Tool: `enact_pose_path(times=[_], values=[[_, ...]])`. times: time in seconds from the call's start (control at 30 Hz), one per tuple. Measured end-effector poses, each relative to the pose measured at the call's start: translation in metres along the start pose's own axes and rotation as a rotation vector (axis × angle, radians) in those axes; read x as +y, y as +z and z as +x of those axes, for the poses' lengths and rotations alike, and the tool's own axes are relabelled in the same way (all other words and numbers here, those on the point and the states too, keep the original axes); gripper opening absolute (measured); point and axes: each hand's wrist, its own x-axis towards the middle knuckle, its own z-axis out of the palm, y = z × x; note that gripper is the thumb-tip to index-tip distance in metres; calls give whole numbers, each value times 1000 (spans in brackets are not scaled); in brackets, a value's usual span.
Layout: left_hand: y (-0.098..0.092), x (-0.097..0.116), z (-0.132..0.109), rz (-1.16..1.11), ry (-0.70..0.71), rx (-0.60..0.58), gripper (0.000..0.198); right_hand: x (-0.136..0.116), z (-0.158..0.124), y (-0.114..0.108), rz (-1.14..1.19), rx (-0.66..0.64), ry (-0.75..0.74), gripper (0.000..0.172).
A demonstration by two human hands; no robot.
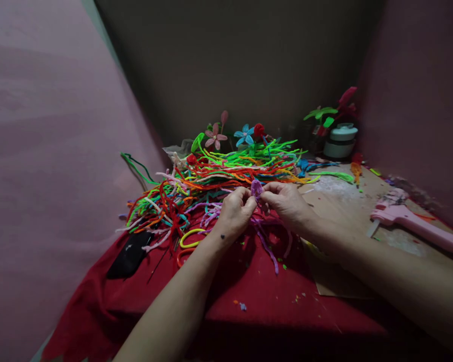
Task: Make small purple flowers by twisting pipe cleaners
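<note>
"What does the grip have?"

"The left hand (236, 207) and the right hand (289, 202) pinch a small purple fuzzy piece (256, 189), one from each side, thumbs against fingers."

"Where is it, exactly?"

"Pointing up between the fingertips, over the middle of the surface (264, 312), which wears a red cloth. Purple strands (267, 247) trail just below the hands, towards the near edge."

"And around them?"

"Behind the hands, a heap of colourful fuzzy stems (230, 173) spreads from the left edge towards the far edge. Beside the left wrist is a yellow loop (190, 245); farther left, near the left edge, lies a black phone (127, 257)."

"On the right?"

"A brown board (337, 281), with a pink glue gun (419, 224) by the right edge."

"Farthest out?"

"Along the far edge, a pink flower (216, 137), a blue flower (244, 134) and, near the far right corner, a lidded jar (340, 142)."
</note>
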Motion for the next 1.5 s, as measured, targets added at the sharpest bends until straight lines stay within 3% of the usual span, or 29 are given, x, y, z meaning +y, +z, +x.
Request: enact_pose_path(times=[0.17, 0.27, 0.4, 0.57, 0.7, 0.9, 1.13, 1.37, 1.5], values=[[2, 0, -2, -1, 60, 27, 12, 5, 2, 2, 73, 55, 8, 4], [3, -1, -2, -27, 70, 45, 13, 7, 3, 0, 95, 25, 39, 4], [2, -2, -1, -124, 32, 38, 13, 6, 3, -2, 60, -62, 14, 9], [-1, -1, -1, -188, -5, 53, 10, 3, 0, -1, -59, -50, 16, 11], [-1, -2, 0, -304, -22, 27, 9, 8, 1, -1, 12, -59, -4, 13], [-2, -4, 3, -300, -1, 120, 6, 8, 0, 1, 83, -75, 73, 14], [-11, 6, 0, -607, -204, -77, 29, 6, 0, 1, -35, -36, 24, 13], [-12, 12, -2, -579, -223, -14, 25, 2, -4, 4, -67, -57, 48, 12], [-11, 9, -2, -630, -241, -44, 22, 3, -7, 5, -8, -121, 63, 17]])
